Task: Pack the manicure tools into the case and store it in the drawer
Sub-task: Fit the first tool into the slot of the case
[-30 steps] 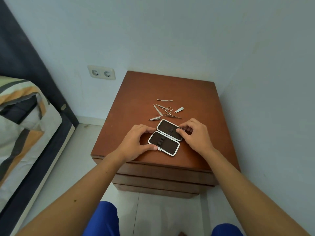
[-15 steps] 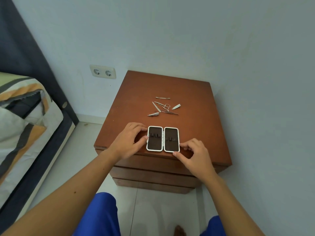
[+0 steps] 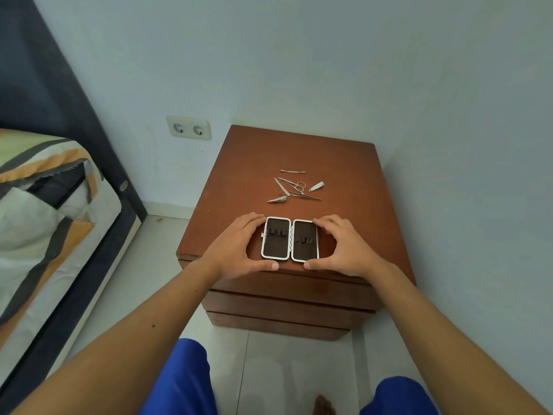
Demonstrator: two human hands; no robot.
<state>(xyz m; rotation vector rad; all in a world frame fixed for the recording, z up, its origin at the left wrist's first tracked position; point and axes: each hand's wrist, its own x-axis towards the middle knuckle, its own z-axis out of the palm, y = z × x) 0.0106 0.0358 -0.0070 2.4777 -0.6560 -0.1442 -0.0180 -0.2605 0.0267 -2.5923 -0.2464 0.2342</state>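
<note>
Little is packed so far, by my judgement: the case lies open and empty at the surface's near edge. Left hand and right hand each grip an outer side, fingers curled round its rim. Beyond, the manicure tools lie loose mid-surface; the drawers below stand closed.

We cannot tell the small tools apart clearly, the bed is cut off at left, and the nightstand's drawer fronts show only edge-on.
</note>
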